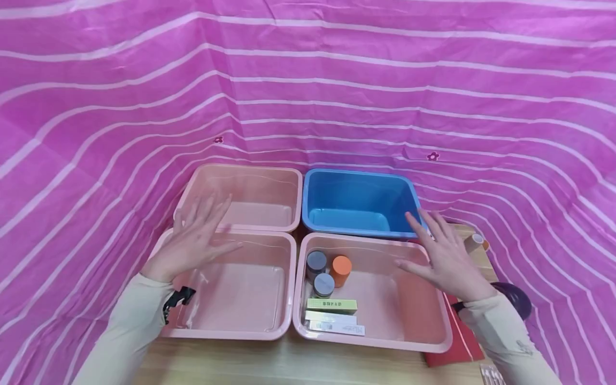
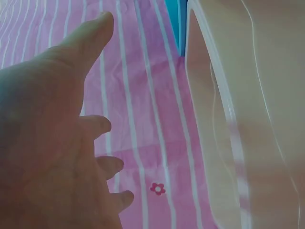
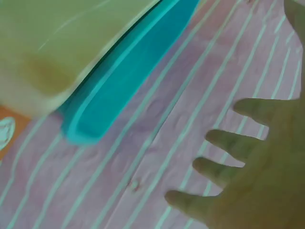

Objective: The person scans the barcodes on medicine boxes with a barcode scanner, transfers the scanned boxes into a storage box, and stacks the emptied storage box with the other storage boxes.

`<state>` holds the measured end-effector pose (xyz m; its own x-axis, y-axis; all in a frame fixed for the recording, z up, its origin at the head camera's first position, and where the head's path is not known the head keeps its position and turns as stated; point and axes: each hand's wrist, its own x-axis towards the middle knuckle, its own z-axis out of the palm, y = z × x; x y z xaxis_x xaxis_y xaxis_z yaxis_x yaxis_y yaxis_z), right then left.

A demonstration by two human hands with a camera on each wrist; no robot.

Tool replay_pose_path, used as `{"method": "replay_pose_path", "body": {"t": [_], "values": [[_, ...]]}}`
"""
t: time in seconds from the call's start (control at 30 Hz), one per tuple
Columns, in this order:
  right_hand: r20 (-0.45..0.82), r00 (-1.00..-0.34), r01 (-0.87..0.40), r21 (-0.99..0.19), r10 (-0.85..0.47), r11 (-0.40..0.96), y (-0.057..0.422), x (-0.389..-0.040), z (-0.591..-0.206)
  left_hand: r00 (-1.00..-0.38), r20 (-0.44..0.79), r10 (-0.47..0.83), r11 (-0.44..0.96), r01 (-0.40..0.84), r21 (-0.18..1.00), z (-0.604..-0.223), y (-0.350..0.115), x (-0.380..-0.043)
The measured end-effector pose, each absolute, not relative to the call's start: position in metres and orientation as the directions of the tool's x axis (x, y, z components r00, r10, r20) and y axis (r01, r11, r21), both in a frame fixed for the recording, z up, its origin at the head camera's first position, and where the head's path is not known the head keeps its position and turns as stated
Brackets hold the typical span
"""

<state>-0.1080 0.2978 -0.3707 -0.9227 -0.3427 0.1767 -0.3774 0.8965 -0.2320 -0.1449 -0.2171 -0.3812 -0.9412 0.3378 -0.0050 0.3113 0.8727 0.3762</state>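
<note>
In the lower right pink bin, right of centre in the head view, two grey-lidded jars and an orange-lidded jar are grouped toward the upper left corner. Below them in the frame, a green box and two white boxes are laid side by side along the bin's left side. Over this bin's right edge the right hand is held, its fingers straight and spread. The left hand is held in the same manner, well apart from the right, above the meeting edges of the lower left pink bin and the upper left pink bin. Whether any rim is touched by either hand cannot be told. The blue bin is set behind the lower right one, near the right fingertips. All four bins are carried by a wooden bench. A flat red item is partly covered by the lower right bin, and a dark rounded object is seen beyond the right wrist. The whole setting is enclosed by purple cloth with white stripes.
</note>
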Motion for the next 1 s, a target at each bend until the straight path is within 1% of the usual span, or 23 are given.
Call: {"method": "replay_pose_path", "body": {"t": [0.1, 0.17, 0.3, 0.43, 0.57, 0.63, 0.73, 0.9, 1.0], "values": [[0.209, -0.889, -0.451, -0.239, -0.408, 0.86, 0.277, -0.116, -0.373, -0.929, -0.016, 0.37, 0.854, 0.333, 0.399, -0.386, -0.21, -0.153], [0.207, -0.867, -0.495, -0.252, -0.454, 0.831, 0.259, -0.122, -0.376, -0.916, -0.008, 0.401, 0.836, 0.363, 0.413, -0.391, -0.202, -0.16], [0.122, -0.827, -0.559, -0.29, -0.549, 0.777, 0.22, -0.136, -0.39, -0.879, 0.027, 0.476, 0.794, 0.443, 0.416, -0.405, -0.181, -0.174], [0.005, -0.776, -0.594, -0.343, -0.63, 0.728, 0.187, -0.151, -0.412, -0.83, 0.045, 0.556, 0.738, 0.518, 0.432, -0.419, -0.16, -0.187], [-0.061, -0.727, -0.615, -0.386, -0.684, 0.687, 0.163, -0.16, -0.433, -0.79, 0.057, 0.61, 0.701, 0.572, 0.425, -0.43, -0.145, -0.196], [-0.068, -0.714, -0.624, -0.389, -0.697, 0.677, 0.154, -0.163, -0.441, -0.788, 0.066, 0.612, 0.699, 0.577, 0.423, -0.432, -0.143, -0.199], [-0.072, -0.728, -0.619, -0.358, -0.681, 0.699, 0.145, -0.166, -0.45, -0.808, 0.056, 0.586, 0.721, 0.552, 0.419, -0.431, -0.149, -0.201], [-0.031, -0.759, -0.63, -0.212, -0.65, 0.747, 0.135, -0.171, -0.463, -0.854, 0.025, 0.52, 0.765, 0.478, 0.43, -0.427, -0.17, -0.207], [-0.011, -0.771, -0.629, -0.148, -0.637, 0.763, 0.13, -0.172, -0.471, -0.88, -0.005, 0.474, 0.785, 0.421, 0.454, -0.428, -0.187, -0.209]]}}
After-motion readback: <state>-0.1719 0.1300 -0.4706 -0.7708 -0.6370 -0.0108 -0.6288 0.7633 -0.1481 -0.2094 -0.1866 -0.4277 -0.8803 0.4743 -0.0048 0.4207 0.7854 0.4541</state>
